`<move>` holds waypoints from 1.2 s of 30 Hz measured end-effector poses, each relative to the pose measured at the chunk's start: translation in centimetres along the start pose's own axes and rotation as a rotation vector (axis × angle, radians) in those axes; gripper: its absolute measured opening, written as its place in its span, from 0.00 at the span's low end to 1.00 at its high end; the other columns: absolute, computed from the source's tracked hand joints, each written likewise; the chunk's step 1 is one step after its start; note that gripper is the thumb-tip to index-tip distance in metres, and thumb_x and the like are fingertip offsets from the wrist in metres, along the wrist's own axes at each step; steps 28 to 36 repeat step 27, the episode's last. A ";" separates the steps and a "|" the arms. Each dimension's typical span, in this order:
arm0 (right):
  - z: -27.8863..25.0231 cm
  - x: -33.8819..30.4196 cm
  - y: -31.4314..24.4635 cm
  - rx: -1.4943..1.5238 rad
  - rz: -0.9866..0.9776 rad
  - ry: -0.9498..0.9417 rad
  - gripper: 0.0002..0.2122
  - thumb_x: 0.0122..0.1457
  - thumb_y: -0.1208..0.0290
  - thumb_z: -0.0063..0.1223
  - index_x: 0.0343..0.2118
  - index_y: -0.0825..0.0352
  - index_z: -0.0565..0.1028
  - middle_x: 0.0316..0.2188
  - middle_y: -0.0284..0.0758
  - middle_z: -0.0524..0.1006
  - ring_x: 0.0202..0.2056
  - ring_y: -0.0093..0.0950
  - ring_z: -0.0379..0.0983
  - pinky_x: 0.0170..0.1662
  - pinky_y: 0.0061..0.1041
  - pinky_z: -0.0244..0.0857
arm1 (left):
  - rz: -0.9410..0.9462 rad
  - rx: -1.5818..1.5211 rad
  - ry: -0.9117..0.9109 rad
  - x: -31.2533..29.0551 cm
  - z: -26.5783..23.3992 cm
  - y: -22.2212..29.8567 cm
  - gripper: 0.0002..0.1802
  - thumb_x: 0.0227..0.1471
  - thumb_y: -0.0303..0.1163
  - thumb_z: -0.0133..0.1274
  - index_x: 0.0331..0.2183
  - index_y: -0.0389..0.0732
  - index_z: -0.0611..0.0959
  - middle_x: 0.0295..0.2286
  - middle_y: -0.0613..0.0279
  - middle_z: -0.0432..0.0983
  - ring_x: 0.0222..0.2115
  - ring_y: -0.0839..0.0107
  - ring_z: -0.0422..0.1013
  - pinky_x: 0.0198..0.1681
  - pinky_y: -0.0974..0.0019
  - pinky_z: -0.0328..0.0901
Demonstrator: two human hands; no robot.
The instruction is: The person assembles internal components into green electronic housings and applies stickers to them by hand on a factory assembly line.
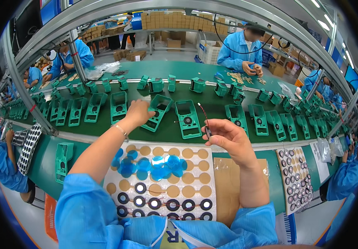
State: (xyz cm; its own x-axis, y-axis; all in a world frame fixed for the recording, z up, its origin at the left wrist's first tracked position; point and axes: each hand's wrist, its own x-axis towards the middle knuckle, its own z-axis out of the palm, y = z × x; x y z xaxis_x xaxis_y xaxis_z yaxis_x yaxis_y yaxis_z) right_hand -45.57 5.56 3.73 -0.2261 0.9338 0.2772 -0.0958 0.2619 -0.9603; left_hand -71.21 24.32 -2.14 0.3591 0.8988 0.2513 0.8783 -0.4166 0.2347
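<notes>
My left hand [138,113] reaches out to a tilted green plastic housing [162,117] on the green work surface, its fingers closed at the housing's left edge. A round black speaker sits inside that housing. In front of me my right hand [231,139] pinches a small round black speaker [207,132], seen edge-on, between thumb and fingers. Its twisted red and black wire [203,111] stands up to a small white connector. Just right of my left hand, another green housing [188,129] holds a speaker. Below my hands lies a white sheet [116,177] with tan adhesive rings, blue film discs [159,171] and wired speakers [173,204].
Green housings line the surface both ways, with smaller green parts [197,85] behind. Brown cardboard [228,170] lies right of the sheet; farther right is a board of speakers [294,198]. A single housing [64,162] stands left. Co-workers [241,50] sit opposite; a metal frame spans overhead.
</notes>
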 end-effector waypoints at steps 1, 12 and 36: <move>0.1 0.0 0.0 -0.019 -0.009 0.067 0.17 0.52 0.79 0.53 0.46 0.70 0.67 0.39 0.35 0.71 0.38 0.22 0.70 0.44 0.21 0.66 | -0.075 0.097 -0.051 1.4 1.4 -0.9 0.25 0.45 0.42 0.55 0.42 0.35 0.75 0.39 0.47 0.71 0.38 0.56 0.67 0.41 0.59 0.62; 0.7 0.8 2.7 -0.099 -0.165 0.224 0.11 0.52 0.79 0.53 0.39 0.70 0.70 0.33 0.30 0.71 0.34 0.16 0.67 0.40 0.16 0.63 | -0.557 -0.961 -0.520 5.2 7.9 -4.1 0.19 0.46 0.30 0.55 0.40 0.32 0.74 0.29 0.55 0.72 0.28 0.64 0.70 0.30 0.61 0.70; 2.2 1.7 4.6 -0.223 -0.046 0.163 0.09 0.52 0.76 0.54 0.37 0.68 0.72 0.35 0.31 0.73 0.36 0.19 0.70 0.39 0.18 0.65 | -0.703 -1.183 -0.605 6.6 8.6 -3.7 0.11 0.48 0.27 0.50 0.35 0.31 0.71 0.30 0.49 0.71 0.29 0.55 0.73 0.28 0.58 0.72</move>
